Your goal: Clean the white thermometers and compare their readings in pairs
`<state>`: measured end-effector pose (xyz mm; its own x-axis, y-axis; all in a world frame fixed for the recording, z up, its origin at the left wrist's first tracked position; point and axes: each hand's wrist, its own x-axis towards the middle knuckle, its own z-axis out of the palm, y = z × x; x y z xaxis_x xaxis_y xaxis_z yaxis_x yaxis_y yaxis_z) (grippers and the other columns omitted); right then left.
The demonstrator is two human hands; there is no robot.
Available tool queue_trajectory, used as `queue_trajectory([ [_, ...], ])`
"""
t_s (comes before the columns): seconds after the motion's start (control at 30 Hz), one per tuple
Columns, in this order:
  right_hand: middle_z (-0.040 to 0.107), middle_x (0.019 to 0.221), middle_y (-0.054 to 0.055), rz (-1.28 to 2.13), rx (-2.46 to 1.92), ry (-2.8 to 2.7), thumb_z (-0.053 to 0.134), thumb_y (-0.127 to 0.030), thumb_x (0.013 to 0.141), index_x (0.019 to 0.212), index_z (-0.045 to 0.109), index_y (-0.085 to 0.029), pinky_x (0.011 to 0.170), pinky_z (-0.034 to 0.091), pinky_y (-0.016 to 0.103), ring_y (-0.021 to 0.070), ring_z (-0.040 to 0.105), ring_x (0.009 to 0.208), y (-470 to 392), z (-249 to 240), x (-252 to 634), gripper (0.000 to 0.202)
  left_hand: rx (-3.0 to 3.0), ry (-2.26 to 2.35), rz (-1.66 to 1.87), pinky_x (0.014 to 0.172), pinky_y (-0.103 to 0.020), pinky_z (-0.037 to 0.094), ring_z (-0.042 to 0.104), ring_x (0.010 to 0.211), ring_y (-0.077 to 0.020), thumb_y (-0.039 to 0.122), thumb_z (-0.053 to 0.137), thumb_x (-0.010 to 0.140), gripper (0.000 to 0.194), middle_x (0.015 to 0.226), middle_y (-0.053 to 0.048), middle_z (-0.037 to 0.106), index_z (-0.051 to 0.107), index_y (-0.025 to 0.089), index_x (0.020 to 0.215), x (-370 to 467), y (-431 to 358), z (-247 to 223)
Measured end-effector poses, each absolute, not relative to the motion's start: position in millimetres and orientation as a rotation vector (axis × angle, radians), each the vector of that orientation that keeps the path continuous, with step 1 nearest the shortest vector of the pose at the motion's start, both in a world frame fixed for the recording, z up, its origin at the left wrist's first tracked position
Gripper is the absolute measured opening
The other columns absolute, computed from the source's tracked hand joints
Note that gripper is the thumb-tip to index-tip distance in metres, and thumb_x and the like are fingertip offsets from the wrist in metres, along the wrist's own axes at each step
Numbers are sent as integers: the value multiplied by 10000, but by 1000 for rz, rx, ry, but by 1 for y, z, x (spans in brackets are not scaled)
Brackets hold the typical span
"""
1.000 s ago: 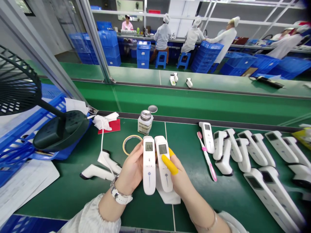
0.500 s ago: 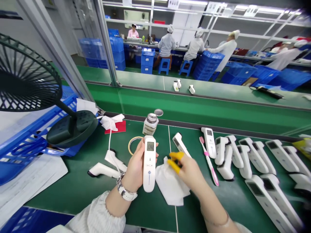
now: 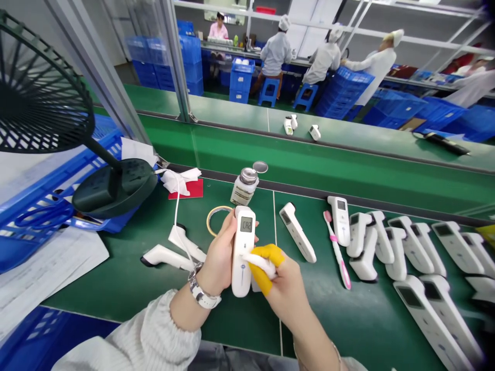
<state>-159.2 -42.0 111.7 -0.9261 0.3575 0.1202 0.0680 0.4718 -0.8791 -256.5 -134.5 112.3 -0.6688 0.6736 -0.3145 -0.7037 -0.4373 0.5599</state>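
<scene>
My left hand (image 3: 218, 257) is closed round a white handheld thermometer (image 3: 240, 281), held upright with its small display lit and facing me. In my right hand (image 3: 284, 283), yellow covers sit on the thumb and forefinger, which pinch a bunched white cloth (image 3: 263, 264). The cloth touches the thermometer's front near its printed marks. Just beyond my left hand stand a metal-capped bottle (image 3: 245, 186) with its lid up and a roll of tape (image 3: 212, 220). Another thermometer (image 3: 297, 232) lies to the right of my right hand.
A pink-and-white toothbrush (image 3: 337, 250) and several thermometers (image 3: 413, 245) lie on the right. Two white devices (image 3: 168, 256) and a cable lie left. A dark fan (image 3: 116, 188) stands by a blue basket (image 3: 23, 234) and papers (image 3: 77, 260). Co-workers sit beyond the bench ledge.
My right hand has picked the white cloth up from the table and moved left, bringing it against the thermometer. My left hand still holds the thermometer. The view has shifted slightly.
</scene>
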Motion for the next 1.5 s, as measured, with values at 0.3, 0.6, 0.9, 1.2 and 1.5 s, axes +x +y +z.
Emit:
queue_trajectory([
  [0.3,630,757,20,1742,-571,-2248,576,-281,789,823,601,-217,607,423,297,189,561,680,-37,109,-161,77,-50,904,2149,561,-248,471,604,679,-129,394,473,862,379,1038,-29,626,448,310,1231,-255,-134,111],
  [0.6,575,667,-16,1750,-590,-2293,583,-219,754,752,572,-209,555,397,262,146,506,598,-41,110,-167,15,-104,928,2149,628,-265,485,625,689,-137,385,496,853,393,979,-20,643,446,319,1238,-253,-131,108],
  [0.9,530,660,-32,1939,-565,-2182,591,-237,759,736,539,-208,549,392,247,129,471,590,-40,107,-167,64,-109,916,2137,623,-264,481,616,688,-133,384,489,857,413,989,-15,640,412,331,1259,-252,-132,109],
  [1.2,569,784,3,2156,-447,-1962,525,-352,838,814,595,-205,655,406,271,164,508,728,-37,101,-164,164,-62,919,2154,550,-247,470,585,668,-128,398,456,868,380,993,-38,618,439,309,1237,-252,-132,111],
  [1.5,517,672,-29,2116,-564,-2064,662,-338,730,742,527,-182,565,378,237,116,452,598,-39,95,-165,207,-71,970,2133,600,-260,482,590,694,-124,416,484,853,422,1042,-29,602,403,354,1263,-252,-133,110],
])
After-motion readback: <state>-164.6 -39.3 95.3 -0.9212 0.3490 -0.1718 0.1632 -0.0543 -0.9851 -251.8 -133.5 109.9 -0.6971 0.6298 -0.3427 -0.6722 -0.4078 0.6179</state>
